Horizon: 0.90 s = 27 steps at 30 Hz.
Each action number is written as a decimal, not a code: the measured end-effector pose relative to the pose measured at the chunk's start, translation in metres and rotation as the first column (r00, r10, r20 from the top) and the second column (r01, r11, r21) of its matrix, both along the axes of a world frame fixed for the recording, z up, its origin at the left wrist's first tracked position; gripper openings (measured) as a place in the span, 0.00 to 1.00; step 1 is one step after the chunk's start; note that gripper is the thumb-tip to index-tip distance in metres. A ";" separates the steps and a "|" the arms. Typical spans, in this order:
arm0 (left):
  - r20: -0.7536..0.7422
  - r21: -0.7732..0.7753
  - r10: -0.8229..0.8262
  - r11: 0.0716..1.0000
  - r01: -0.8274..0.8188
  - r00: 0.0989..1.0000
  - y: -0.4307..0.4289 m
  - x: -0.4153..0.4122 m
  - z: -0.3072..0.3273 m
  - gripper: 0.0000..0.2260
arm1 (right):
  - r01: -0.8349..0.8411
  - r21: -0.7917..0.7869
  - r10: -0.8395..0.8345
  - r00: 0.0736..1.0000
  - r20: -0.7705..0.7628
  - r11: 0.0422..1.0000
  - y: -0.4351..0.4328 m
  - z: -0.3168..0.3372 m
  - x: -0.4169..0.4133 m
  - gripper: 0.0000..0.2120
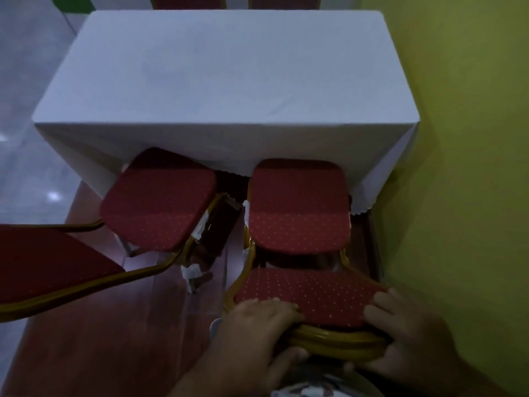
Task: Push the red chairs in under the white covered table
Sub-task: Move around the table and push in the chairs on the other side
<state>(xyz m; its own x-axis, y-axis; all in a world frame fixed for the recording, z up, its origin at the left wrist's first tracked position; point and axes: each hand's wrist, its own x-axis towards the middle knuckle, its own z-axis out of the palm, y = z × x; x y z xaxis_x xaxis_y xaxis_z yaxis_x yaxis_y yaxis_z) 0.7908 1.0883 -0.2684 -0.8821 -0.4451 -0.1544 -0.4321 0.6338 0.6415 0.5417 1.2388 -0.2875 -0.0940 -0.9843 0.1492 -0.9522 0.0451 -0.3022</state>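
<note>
Right chair (299, 207): left hand (257, 319) and right hand (406, 330) clamped on its backrest top (seat front under the table (223, 81) cloth).

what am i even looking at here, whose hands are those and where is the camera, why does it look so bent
There is no machine here. A person wears one wide-angle camera on the head, looking forward and down, so you see their own two hands at the bottom; the wide lens bends the edges.

Ahead stands a table under a white cloth, with nothing visible on top, beside a yellow-green wall. Two red chairs face it. The left hand and right hand grip the top of the backrest of the right chair, whose seat front sits just under the cloth's edge. The left chair is turned at an angle, and no hand touches it. Two more red chair backs peek over the far side.
</note>
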 end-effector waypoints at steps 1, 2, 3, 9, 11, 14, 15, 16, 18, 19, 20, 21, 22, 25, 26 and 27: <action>-0.013 -0.060 0.014 0.998 -0.014 1.000 0.001 0.001 -0.002 0.20 | 0.056 -0.012 -0.055 0.997 0.059 0.998 -0.006 0.010 0.001 0.37; -0.028 -0.114 0.021 0.993 -0.024 0.999 0.003 0.001 -0.005 0.19 | 0.112 0.075 -0.119 0.989 0.089 0.991 -0.008 0.013 0.007 0.37; -0.046 -0.134 0.036 0.990 -0.042 0.998 0.005 0.001 -0.006 0.18 | 0.108 0.064 -0.113 0.991 0.074 0.992 -0.010 0.010 0.012 0.37; -0.176 -0.288 0.079 0.949 -0.128 0.981 0.009 -0.002 -0.020 0.17 | 0.049 -0.068 -0.037 0.985 0.170 0.996 -0.022 0.009 0.003 0.36; -0.172 -0.274 0.107 0.950 -0.152 0.979 0.007 -0.004 -0.020 0.17 | 0.034 -0.100 -0.019 0.989 0.147 0.994 -0.025 0.004 0.000 0.35; -0.115 -0.223 0.143 0.961 -0.165 0.983 0.001 -0.005 -0.019 0.15 | 0.045 -0.088 -0.033 0.990 0.139 0.995 -0.031 0.005 -0.001 0.35; -0.106 -0.197 0.154 0.965 -0.173 0.982 -0.002 -0.005 -0.019 0.15 | 0.060 -0.091 -0.048 0.990 0.129 0.994 -0.035 0.002 0.000 0.36; -0.102 -0.172 0.168 0.968 -0.183 0.981 -0.005 -0.005 -0.020 0.15 | 0.078 -0.101 -0.065 0.990 0.121 0.992 -0.040 0.002 0.002 0.36; -0.093 -0.131 0.190 0.971 -0.202 0.977 -0.015 -0.006 -0.021 0.16 | 0.114 -0.112 -0.102 0.989 0.111 0.987 -0.050 -0.001 0.005 0.36; -0.088 -0.127 0.200 0.969 -0.210 0.976 -0.020 -0.007 -0.021 0.16 | 0.131 -0.113 -0.120 0.988 0.097 0.985 -0.054 -0.003 0.007 0.36; -0.082 -0.127 0.215 0.966 -0.224 0.973 -0.024 -0.009 -0.020 0.16 | 0.151 -0.102 -0.143 0.986 0.084 0.983 -0.058 -0.004 0.008 0.35; -0.075 -0.126 0.236 0.961 -0.244 0.969 -0.028 -0.012 -0.018 0.15 | 0.175 -0.083 -0.170 0.983 0.069 0.981 -0.062 -0.005 0.010 0.35; -0.070 -0.123 0.261 0.956 -0.268 0.963 -0.032 -0.016 -0.016 0.13 | 0.209 -0.055 -0.207 0.977 0.049 0.976 -0.066 -0.005 0.013 0.34; -0.070 -0.119 0.301 0.944 -0.307 0.951 -0.041 -0.028 -0.012 0.13 | 0.312 0.023 -0.312 0.950 0.005 0.950 -0.073 -0.004 0.019 0.35; -0.067 -0.108 0.298 0.947 -0.304 0.952 -0.044 -0.030 -0.012 0.13 | 0.325 0.031 -0.325 0.946 0.006 0.945 -0.075 -0.003 0.019 0.35; -0.064 -0.099 0.292 0.950 -0.297 0.954 -0.047 -0.031 -0.012 0.13 | 0.324 0.034 -0.325 0.946 0.016 0.945 -0.076 -0.002 0.018 0.35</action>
<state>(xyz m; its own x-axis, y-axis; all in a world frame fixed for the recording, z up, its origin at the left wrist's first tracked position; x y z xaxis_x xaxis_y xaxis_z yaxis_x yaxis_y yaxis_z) 0.7597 1.0417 -0.2807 -0.7147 -0.6974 -0.0530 -0.5801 0.5487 0.6020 0.5599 1.1626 -0.2890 -0.4117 -0.9041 0.1142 -0.8778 0.3598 -0.3161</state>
